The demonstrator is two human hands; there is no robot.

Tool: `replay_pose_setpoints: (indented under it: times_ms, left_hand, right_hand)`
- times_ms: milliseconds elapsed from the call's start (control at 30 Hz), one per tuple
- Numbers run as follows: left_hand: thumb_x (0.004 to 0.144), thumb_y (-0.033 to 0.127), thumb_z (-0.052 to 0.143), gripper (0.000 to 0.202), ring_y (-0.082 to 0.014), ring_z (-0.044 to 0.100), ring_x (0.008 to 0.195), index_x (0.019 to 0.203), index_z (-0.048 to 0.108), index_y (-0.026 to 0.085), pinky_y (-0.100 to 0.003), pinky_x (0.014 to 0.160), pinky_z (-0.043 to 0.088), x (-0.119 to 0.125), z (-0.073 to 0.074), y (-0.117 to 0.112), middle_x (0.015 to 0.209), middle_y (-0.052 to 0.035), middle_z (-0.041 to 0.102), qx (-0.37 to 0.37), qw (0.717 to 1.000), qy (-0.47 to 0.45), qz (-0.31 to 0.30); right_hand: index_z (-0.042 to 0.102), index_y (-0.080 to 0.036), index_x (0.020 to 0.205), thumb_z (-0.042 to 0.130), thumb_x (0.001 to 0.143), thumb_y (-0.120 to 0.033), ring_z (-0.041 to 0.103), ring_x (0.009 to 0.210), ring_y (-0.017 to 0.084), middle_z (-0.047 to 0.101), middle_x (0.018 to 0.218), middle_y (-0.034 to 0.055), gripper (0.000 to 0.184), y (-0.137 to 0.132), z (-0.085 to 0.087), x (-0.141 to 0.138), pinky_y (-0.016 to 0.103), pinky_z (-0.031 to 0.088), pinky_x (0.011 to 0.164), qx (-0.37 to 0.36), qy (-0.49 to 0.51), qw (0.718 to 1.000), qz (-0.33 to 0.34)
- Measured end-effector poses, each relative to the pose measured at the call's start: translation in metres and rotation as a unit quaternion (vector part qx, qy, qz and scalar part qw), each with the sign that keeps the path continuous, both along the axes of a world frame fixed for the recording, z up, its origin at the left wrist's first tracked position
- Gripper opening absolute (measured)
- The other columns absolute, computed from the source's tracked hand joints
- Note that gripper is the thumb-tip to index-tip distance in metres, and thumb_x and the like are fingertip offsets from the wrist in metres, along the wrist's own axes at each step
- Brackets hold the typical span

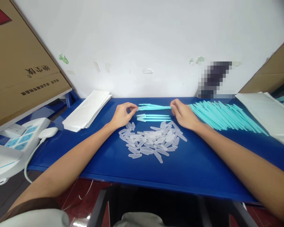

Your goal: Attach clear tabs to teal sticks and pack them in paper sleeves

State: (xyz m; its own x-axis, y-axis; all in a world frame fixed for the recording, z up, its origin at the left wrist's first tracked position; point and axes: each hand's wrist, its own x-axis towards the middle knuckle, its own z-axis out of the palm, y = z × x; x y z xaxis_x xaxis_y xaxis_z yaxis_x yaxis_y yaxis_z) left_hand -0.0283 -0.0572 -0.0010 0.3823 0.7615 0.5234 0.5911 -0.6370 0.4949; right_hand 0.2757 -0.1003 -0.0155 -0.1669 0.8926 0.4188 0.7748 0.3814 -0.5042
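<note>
My left hand (pixel 123 114) pinches one end of a thin turquoise plastic stick (pixel 153 107), and my right hand (pixel 183 113) is closed on its other end. The stick lies level just above the blue table (pixel 194 170). Two or three more turquoise sticks (pixel 153 118) lie flat right below it. A heap of several small clear plastic caps (pixel 151 140) is spread between my wrists. What my left fingertips hold at the stick's tip is too small to make out.
A large pile of turquoise sticks (pixel 223 116) lies to the right. Stacks of white bags sit at the back left (pixel 87 110) and far right (pixel 267 110). Cardboard boxes (pixel 21 63) flank the table. A white device with a cable (pixel 16 145) rests at the left edge.
</note>
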Motion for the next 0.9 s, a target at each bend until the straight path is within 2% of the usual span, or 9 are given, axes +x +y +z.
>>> replay_pose_setpoints:
  times_ms: [400, 700, 900]
  left_hand:
    - [0.092, 0.032, 0.062, 0.020, -0.0179, 0.068, 0.082, 0.095, 0.076, 0.018, -0.031, 0.073, 0.049, 0.0020, -0.0022, -0.0004, 0.090, -0.0054, 0.077, -0.005, 1.000, -0.004, -0.014]
    - [0.093, 0.031, 0.061, 0.020, -0.0204, 0.069, 0.090, 0.096, 0.076, 0.019, -0.034, 0.079, 0.050, 0.0014, -0.0013, -0.0009, 0.099, -0.0066, 0.078, -0.004, 1.000, -0.001, -0.020]
    - [0.091, 0.033, 0.063, 0.020, -0.0197, 0.070, 0.087, 0.096, 0.077, 0.019, -0.033, 0.079, 0.051, 0.0086, -0.0013, -0.0048, 0.095, -0.0056, 0.079, -0.041, 0.998, -0.030, -0.025]
  right_hand:
    - [0.042, -0.025, 0.091, 0.033, 0.103, -0.034, 0.055, 0.063, 0.019, 0.059, 0.069, 0.0005, 0.018, 0.0014, -0.0015, -0.0003, 0.032, 0.036, 0.066, 0.001, -0.004, 1.000, -0.004]
    - [0.043, -0.024, 0.092, 0.032, 0.103, -0.034, 0.056, 0.064, 0.019, 0.060, 0.071, 0.0014, 0.018, -0.0006, 0.0006, -0.0001, 0.033, 0.037, 0.067, 0.011, 0.005, 1.000, -0.007]
    - [0.045, -0.024, 0.094, 0.034, 0.104, -0.036, 0.057, 0.064, 0.018, 0.061, 0.071, 0.0008, 0.019, -0.0031, 0.0018, -0.0039, 0.032, 0.038, 0.067, 0.007, 0.011, 1.000, 0.016]
